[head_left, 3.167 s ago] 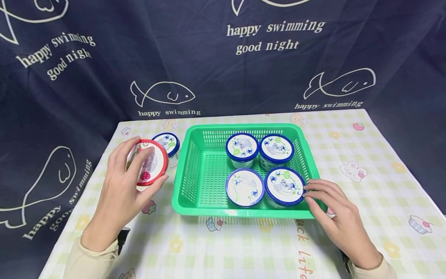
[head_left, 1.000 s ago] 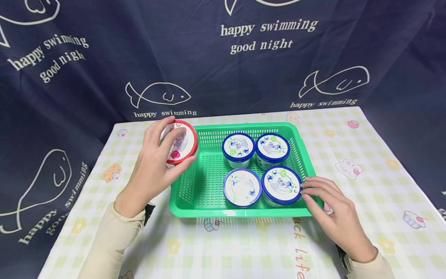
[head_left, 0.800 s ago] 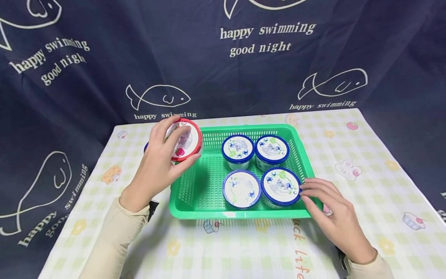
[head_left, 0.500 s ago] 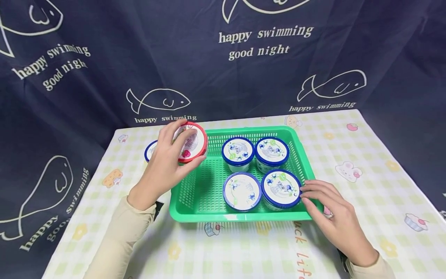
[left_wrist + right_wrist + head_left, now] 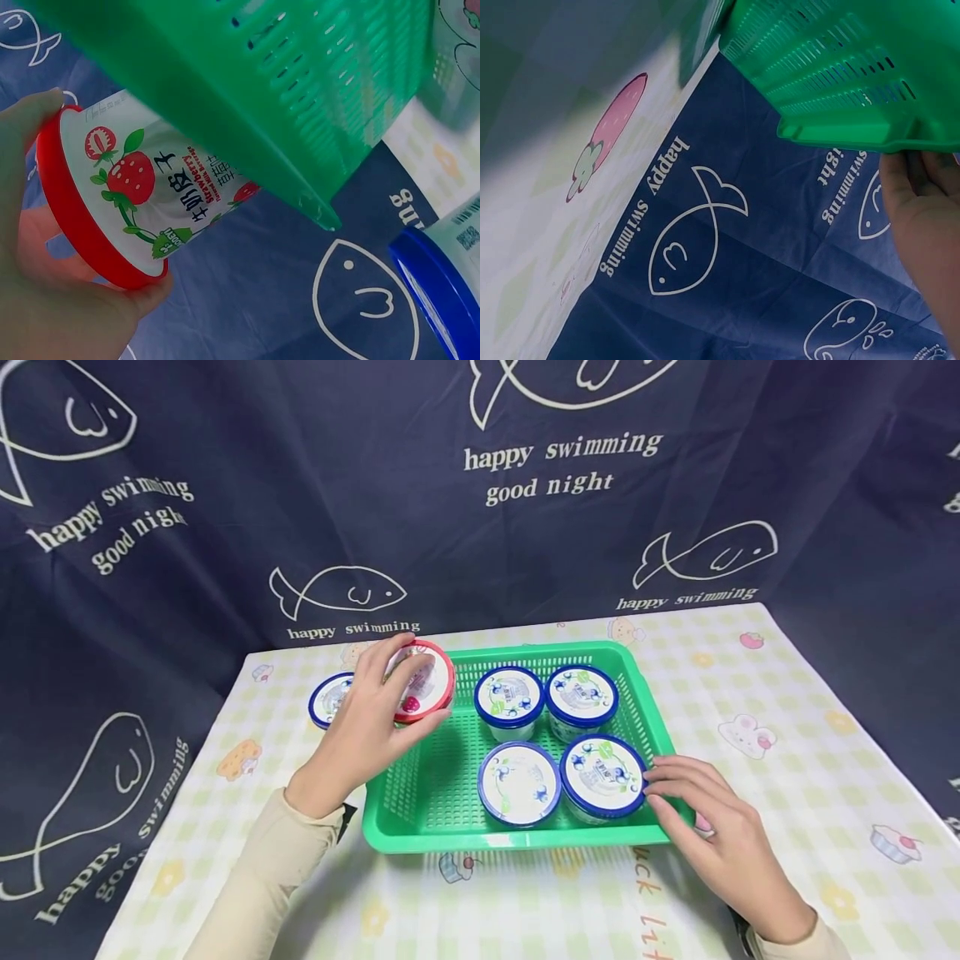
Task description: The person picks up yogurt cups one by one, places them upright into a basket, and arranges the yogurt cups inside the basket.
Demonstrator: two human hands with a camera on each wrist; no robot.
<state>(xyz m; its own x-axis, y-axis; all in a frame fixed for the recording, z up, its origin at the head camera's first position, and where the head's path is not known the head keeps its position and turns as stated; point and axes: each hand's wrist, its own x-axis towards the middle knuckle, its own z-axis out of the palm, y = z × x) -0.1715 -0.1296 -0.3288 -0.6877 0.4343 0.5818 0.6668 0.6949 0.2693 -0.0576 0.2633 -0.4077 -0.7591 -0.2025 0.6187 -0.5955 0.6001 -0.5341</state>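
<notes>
My left hand [image 5: 367, 727] holds a strawberry milk cup [image 5: 425, 681] by its red-rimmed lid, fingers and thumb around the edge. It is over the back left part of the green basket [image 5: 465, 841]; in the left wrist view the basket's rim hides the cup's lower end. My right hand [image 5: 720, 835] lies at the basket's front right, its fingers loosely bent over the rim and the tips close to a blue-lidded cup [image 5: 603, 777]. Beside it stand three more blue-lidded cups, including a front cup [image 5: 519, 783] and a back cup [image 5: 582, 695].
Left of the basket, partly behind my left hand, another blue-lidded cup [image 5: 330, 700] stands on the checked tablecloth [image 5: 217, 810]. Part of a further cup [image 5: 459, 56] shows in the left wrist view. A dark printed curtain [image 5: 435, 527] hangs behind the table.
My left hand has carried the strawberry milk cup rightward, from beside the basket to over its left part. The right hand has stayed at the rim. The head view has shifted slightly.
</notes>
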